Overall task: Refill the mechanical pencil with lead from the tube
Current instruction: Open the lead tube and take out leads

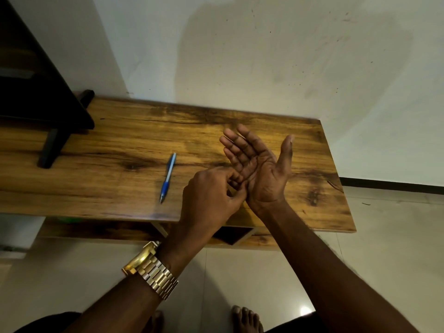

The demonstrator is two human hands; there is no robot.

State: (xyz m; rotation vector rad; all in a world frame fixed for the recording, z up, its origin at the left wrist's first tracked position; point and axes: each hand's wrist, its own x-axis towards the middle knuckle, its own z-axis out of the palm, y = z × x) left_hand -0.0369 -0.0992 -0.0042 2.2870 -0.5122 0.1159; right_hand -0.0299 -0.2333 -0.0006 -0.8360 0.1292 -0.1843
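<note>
A blue and white mechanical pencil (168, 177) lies on the wooden table (120, 145), tip toward me, a little left of my hands. My right hand (260, 168) is held palm up over the table with fingers spread, and nothing shows in the palm. My left hand (211, 195), with a gold watch on its wrist, is curled with its fingertips pinched against the heel of the right palm. Anything between those fingertips is too small or too hidden to see. No lead tube is in view.
A dark stand with black legs (51, 145) sits on the table's left end. The white wall (264, 56) rises just behind the table. A lower shelf (230, 234) lies under the front edge, and my bare feet (245, 318) rest on the tiled floor.
</note>
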